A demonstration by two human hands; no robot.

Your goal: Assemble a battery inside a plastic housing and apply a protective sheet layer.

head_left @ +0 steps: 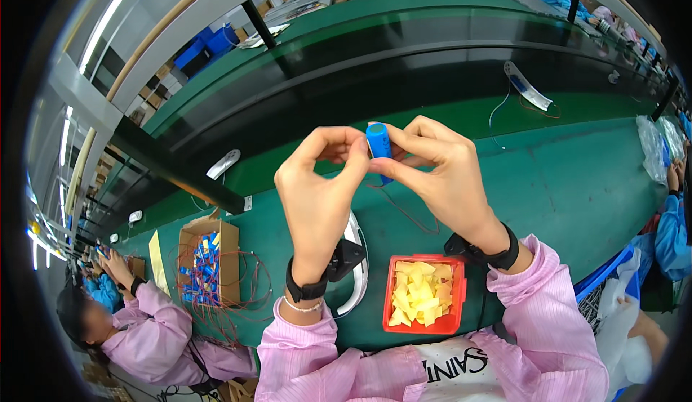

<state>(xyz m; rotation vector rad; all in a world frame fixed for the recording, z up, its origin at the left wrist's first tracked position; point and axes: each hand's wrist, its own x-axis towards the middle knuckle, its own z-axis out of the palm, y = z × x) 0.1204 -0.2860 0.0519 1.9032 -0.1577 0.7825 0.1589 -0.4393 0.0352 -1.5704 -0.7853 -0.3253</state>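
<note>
A small blue battery (378, 140), cylindrical and wrapped in blue, is held up in front of me over the green bench. Its top end faces upward, and a thin wire (411, 213) trails below it. Thumb and fingers of my right hand (441, 158) are closed on it from the right. On the other side my left hand (317, 179) is pinched, thumb and forefinger against the battery's left edge. Whatever lies between those fingertips is too small to tell. Below my hands sits a red plastic box (391, 324) with many pale yellow pieces (420, 294).
A curved white housing (358, 276) lies by my left wrist. Farther left, a cardboard box (229, 258) holds blue batteries with tangled red wires (252, 276). Another white housing (530, 91) rests at the back right. A co-worker (151, 330) in pink sits at left.
</note>
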